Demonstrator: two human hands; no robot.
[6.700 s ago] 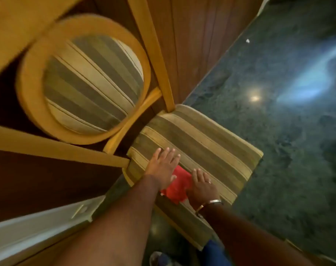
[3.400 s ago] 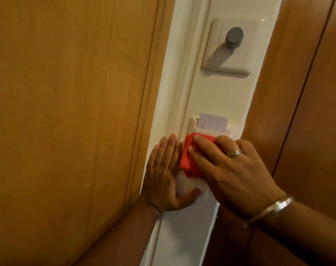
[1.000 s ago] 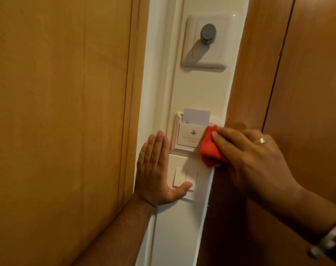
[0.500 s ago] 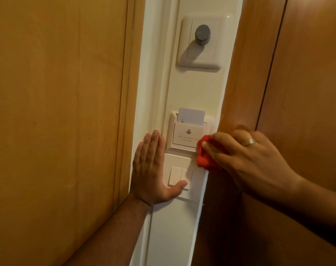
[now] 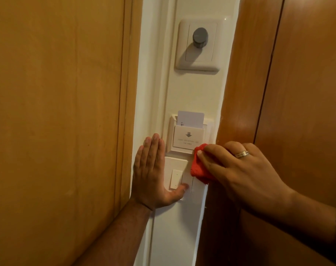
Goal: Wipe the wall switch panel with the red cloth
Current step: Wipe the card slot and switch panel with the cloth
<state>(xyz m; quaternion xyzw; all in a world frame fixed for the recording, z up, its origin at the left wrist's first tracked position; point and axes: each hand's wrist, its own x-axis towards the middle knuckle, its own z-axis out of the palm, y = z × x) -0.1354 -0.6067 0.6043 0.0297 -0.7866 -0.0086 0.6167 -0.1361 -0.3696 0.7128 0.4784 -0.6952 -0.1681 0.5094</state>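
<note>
We see the red cloth [image 5: 198, 166] bunched into a small wad just right of the frame's centre, pressed against the upper right part of the wall switch panel [image 5: 177, 174]. That panel is a pale, flat plate low in the frame's middle, fixed upright on the narrow white wall strip, with slim vertical rockers.

The key-card holder [image 5: 188, 138] carries the only signs — a dark downward arrow printed at the top middle of its white face, and below it two lines of small grey lettering, too faint and blurred to read. The white card [image 5: 190, 120] standing in its slot shows a few tiny dark marks at its lower left edge, also unreadable. No other text, number or brand can be read.
</note>
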